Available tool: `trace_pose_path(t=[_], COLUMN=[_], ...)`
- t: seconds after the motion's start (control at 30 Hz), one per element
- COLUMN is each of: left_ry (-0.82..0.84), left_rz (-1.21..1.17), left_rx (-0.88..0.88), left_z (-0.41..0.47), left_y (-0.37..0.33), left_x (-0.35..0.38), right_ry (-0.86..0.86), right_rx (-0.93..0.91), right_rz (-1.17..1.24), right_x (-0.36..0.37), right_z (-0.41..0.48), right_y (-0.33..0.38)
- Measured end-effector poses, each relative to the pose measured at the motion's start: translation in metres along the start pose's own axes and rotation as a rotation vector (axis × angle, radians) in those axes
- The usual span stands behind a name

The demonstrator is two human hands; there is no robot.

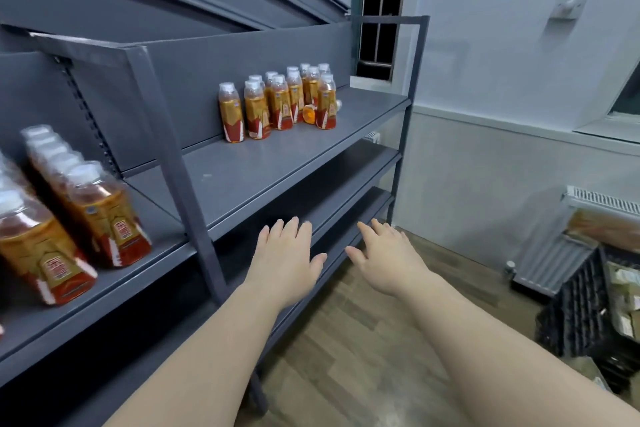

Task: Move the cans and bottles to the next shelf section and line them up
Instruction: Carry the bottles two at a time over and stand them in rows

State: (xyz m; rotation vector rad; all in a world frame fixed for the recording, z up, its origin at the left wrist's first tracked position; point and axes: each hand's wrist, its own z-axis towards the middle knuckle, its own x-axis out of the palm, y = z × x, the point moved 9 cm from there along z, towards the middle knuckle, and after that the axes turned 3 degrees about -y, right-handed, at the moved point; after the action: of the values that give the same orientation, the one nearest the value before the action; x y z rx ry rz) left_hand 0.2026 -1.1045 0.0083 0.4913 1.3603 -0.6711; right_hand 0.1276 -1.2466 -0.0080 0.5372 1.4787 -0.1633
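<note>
Several amber drink bottles with white caps and gold-red labels stand clustered at the back of the right shelf section; one bottle lies on its side among them. More of the same bottles stand in rows on the left shelf section, blurred. My left hand and my right hand both reach forward with straight, spread fingers, empty, below the front edge of the right shelf section.
A grey upright post divides the two sections. Lower shelves run beneath. To the right are wooden floor, a white radiator and a black crate with packets.
</note>
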Motion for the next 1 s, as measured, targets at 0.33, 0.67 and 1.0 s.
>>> trace_pose_path(t=[0.33,0.67,1.0], left_ry=[0.037,0.012,0.053], left_rz=[-0.053,-0.078,-0.105], left_rx=[-0.038,-0.126,-0.296], left_z=[0.096,0.212,0.281], left_y=[-0.011,0.063,0.15], left_x=[0.011,0.015,0.033], right_ry=[0.014,-0.001,0.039], right_rx=[-0.035,-0.102,-0.244], right_rz=[-0.023,-0.056,-0.106], right_x=[-0.012,-0.023,-0.004], right_z=[0.099,0.234,0.343], right_y=[-0.035,-0.002,0.055])
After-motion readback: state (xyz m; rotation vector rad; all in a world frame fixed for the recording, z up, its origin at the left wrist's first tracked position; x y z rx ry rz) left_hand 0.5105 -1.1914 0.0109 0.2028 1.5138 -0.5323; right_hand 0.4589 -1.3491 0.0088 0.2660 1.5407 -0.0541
